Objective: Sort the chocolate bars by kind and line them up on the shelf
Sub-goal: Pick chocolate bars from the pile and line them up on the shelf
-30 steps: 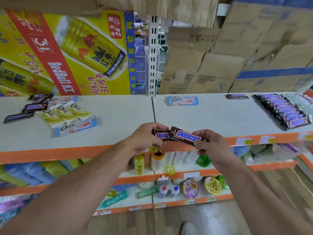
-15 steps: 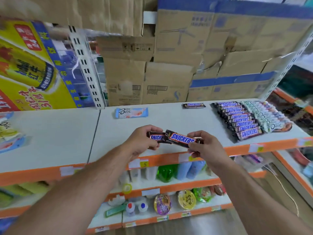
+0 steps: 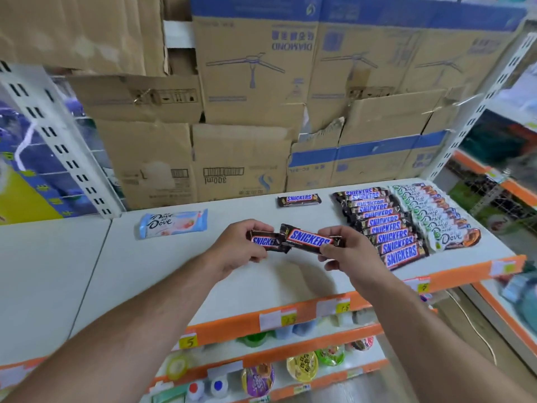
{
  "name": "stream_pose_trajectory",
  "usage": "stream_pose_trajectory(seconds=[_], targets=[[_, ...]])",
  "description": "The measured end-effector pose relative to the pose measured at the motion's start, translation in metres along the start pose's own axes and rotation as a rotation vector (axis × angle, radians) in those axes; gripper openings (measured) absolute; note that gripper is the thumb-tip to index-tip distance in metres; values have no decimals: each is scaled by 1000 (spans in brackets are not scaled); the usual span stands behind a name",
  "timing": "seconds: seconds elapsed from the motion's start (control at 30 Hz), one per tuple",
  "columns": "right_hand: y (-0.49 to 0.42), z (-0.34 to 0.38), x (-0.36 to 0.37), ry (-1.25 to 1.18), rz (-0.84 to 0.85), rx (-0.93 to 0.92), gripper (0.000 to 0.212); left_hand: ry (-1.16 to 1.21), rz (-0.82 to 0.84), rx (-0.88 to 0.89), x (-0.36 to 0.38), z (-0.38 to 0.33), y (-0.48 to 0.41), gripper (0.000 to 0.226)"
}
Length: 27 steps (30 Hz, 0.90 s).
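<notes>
My left hand [image 3: 238, 247] grips one brown Snickers bar [image 3: 266, 242] and my right hand [image 3: 350, 251] grips a second Snickers bar [image 3: 309, 239] that overlaps the first. Both are held just above the white shelf [image 3: 180, 274]. To the right lies an overlapping row of Snickers bars [image 3: 386, 228], with a row of white-and-brown Dove bars [image 3: 433, 219] beside it. A single Snickers bar [image 3: 299, 200] lies near the back. A light blue Dove bar [image 3: 173, 223] lies alone to the left.
Stacked cardboard boxes [image 3: 247, 112] form a wall behind the shelf. A white perforated upright [image 3: 55, 141] stands at the left, another [image 3: 482, 106] at the right. Orange-edged lower shelves [image 3: 290, 353] carry bottles and jelly cups.
The view has swung right along the shelf; the mixed pile at the left has left the frame. Both hands, still holding the two Snickers bars, are now closer to the Snickers row.
</notes>
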State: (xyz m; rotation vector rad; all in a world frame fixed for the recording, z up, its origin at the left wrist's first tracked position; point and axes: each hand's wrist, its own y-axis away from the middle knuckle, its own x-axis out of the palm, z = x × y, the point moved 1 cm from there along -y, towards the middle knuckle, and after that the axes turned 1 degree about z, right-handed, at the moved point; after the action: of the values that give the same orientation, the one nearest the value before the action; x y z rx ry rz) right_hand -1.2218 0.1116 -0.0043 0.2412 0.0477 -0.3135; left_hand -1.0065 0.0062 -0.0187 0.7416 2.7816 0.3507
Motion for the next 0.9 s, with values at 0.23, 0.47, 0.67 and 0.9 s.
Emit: stream_pose_trajectory(seconds=[0.23, 0.47, 0.67, 0.9], targets=[[-57, 1, -20, 35, -93, 22, 21, -34, 51, -26, 1, -10, -39, 46], [-115, 0, -23, 115, -48, 60, 22, -23, -5, -61, 1, -15, -57, 47], [-155, -1, -17, 431, -46, -42, 18, 15, -88, -68, 3, -22, -63, 47], [-164, -1, -11, 806, -21, -262, 34, 50, -161, -97, 6, -16, -53, 45]])
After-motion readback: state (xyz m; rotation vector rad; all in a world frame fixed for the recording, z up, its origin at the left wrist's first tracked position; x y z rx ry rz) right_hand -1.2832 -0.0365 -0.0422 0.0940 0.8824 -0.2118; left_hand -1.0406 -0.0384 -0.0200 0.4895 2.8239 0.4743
